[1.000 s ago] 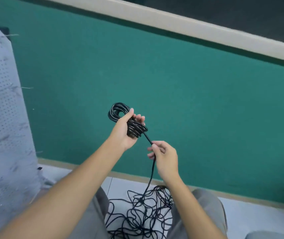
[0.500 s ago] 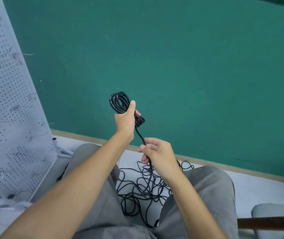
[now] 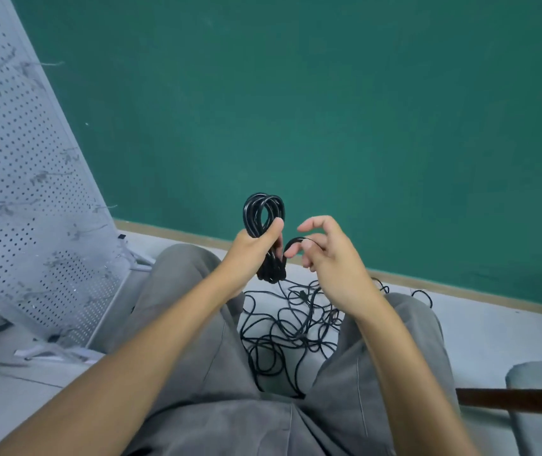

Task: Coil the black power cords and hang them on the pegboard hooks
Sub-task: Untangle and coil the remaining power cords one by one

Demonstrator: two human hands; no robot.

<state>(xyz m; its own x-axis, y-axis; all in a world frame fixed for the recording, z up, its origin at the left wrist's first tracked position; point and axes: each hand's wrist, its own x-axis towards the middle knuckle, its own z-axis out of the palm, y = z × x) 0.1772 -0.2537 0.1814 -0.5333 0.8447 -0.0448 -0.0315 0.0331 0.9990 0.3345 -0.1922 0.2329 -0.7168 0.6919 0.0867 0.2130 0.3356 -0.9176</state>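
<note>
My left hand [image 3: 252,251] grips a coil of black power cord [image 3: 264,213] upright in front of me, loops sticking out above the fist and a bundle below it. Just to its right, my right hand [image 3: 325,255] pinches a loose strand of the same cord [image 3: 297,240] between thumb and fingers, bent into a small arc toward the coil. The remaining cord lies in a tangled heap [image 3: 291,327] on the floor between my knees. A white pegboard [image 3: 16,179] leans at the left; I make out no hooks on it.
A green wall [image 3: 362,110] stands straight ahead with a tan skirting strip at the floor. My grey-trousered legs [image 3: 197,324] frame the heap. A grey padded seat with a dark wooden arm [image 3: 526,399] sits at the lower right.
My right hand has risen from below the coil to beside it, bringing a strand up in an arc. The coil now stands more upright. The view tilted further down.
</note>
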